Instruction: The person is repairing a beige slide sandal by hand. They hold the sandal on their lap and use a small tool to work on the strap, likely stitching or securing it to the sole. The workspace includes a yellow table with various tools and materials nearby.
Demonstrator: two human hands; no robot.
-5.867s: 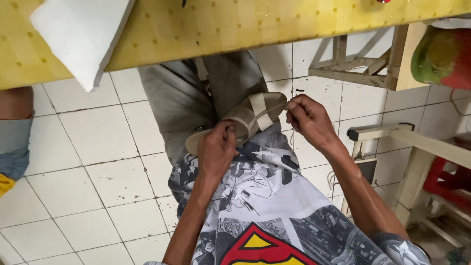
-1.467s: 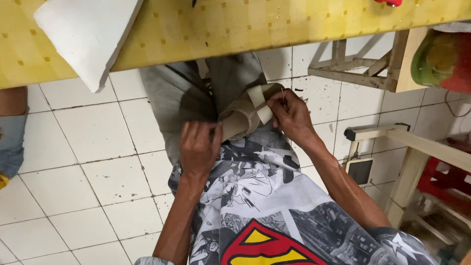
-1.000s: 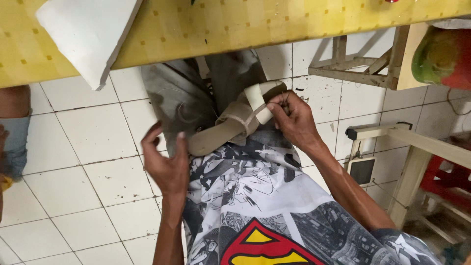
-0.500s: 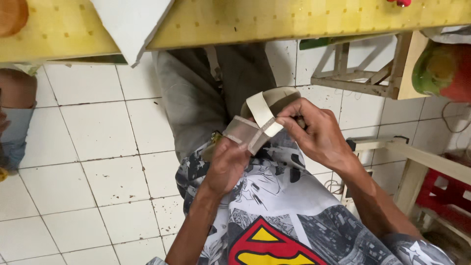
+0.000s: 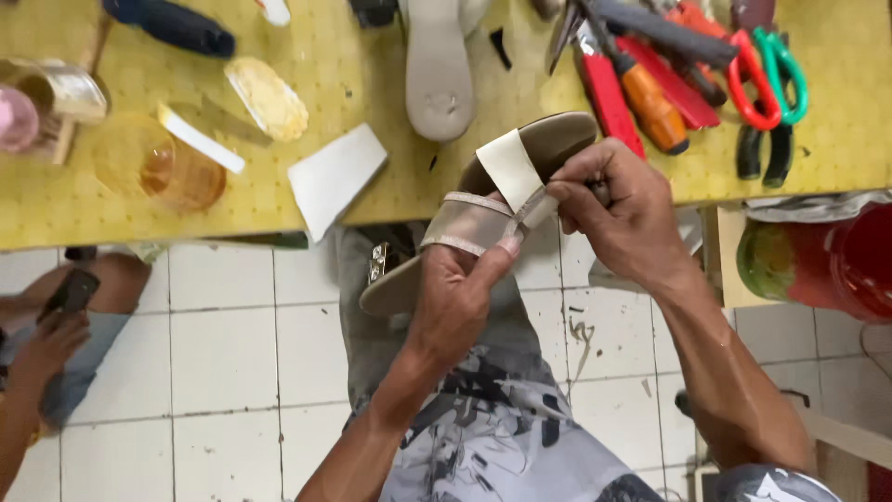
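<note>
Beige leather strap sandal with a tan sole [image 5: 483,218] held in the air at the near edge of the yellow counter [image 5: 390,177], over the lap. Left hand [image 5: 455,297] grips the sole from below, thumb pressed on the front strap. Right hand [image 5: 618,209] fingers pinched tight on a cream strap end [image 5: 509,169]. Straps look seated on the sole; the loose cream end seems unfixed, so fastening and trimming likely remain. Separate grey insole [image 5: 439,70] and red-and-green scissors [image 5: 767,79] lie on the counter.
</note>
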